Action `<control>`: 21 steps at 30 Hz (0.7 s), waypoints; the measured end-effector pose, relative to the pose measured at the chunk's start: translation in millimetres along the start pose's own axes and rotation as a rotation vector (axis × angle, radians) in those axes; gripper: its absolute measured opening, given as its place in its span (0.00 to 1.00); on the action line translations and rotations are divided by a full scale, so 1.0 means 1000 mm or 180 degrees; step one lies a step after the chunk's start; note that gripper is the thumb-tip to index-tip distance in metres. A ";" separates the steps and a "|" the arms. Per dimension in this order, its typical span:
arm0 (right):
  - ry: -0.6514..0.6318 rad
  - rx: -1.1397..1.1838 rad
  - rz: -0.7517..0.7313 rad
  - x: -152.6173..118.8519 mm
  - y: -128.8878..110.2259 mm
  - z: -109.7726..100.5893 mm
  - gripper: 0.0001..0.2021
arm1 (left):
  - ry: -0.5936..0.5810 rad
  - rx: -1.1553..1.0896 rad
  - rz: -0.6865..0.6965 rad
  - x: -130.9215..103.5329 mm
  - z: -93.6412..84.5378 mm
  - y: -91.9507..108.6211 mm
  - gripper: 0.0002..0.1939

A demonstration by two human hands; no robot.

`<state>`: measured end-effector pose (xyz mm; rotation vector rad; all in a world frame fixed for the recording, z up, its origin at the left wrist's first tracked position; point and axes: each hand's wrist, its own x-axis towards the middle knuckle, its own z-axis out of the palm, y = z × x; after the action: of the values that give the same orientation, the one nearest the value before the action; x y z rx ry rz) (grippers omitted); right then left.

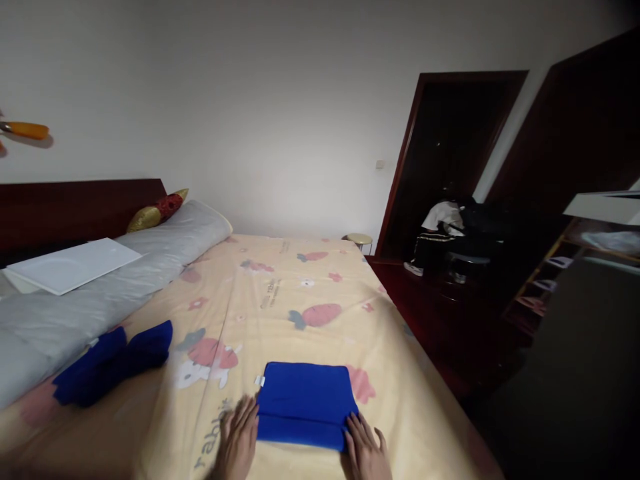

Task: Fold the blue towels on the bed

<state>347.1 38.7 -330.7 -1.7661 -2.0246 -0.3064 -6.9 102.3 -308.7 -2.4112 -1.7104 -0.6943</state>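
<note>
A blue cloth (307,393) with a small white tag lies flat on the bed, its near edge turned over in a narrow strip. My left hand (240,437) rests at its left side, fingers stretched along the edge. At the near right corner, my right hand (367,447) lies with fingers spread, the fingertips touching the cloth. Neither hand grasps anything. Farther left, another blue cloth (113,367) sits crumpled on the printed bedsheet (260,333).
A long grey pillow (165,257) runs along the headboard (75,203), bearing a white flat box (75,263) and a red and gold cushion (160,210). A person (440,227) sits near the dark door (450,133). A stool (360,239) stands past the bed's far edge.
</note>
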 end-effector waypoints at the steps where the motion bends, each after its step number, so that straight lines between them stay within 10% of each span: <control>1: -0.0082 0.0042 0.0045 0.003 -0.007 -0.002 0.20 | 0.0056 0.0000 -0.0060 0.001 -0.001 0.010 0.21; 7: -0.0726 0.0632 -0.0377 0.037 -0.080 0.005 0.22 | -0.0448 -0.0517 0.1028 0.020 0.013 0.097 0.26; 11: -0.0486 0.0287 0.0005 0.027 -0.043 0.008 0.22 | -0.0544 -0.0144 0.0657 0.014 0.021 0.055 0.24; 15: 0.0013 -0.0057 0.0033 0.004 0.007 0.010 0.20 | 0.0297 0.0527 -0.0111 -0.002 0.019 0.013 0.25; 21: 0.0876 -0.0313 -0.0642 -0.012 -0.004 0.048 0.22 | 0.0460 0.0263 0.1245 -0.016 0.030 0.060 0.38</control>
<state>336.0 48.1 -377.7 -1.4805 -2.0148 -0.6831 52.6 77.1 -331.6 -2.4622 -1.1417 -0.7019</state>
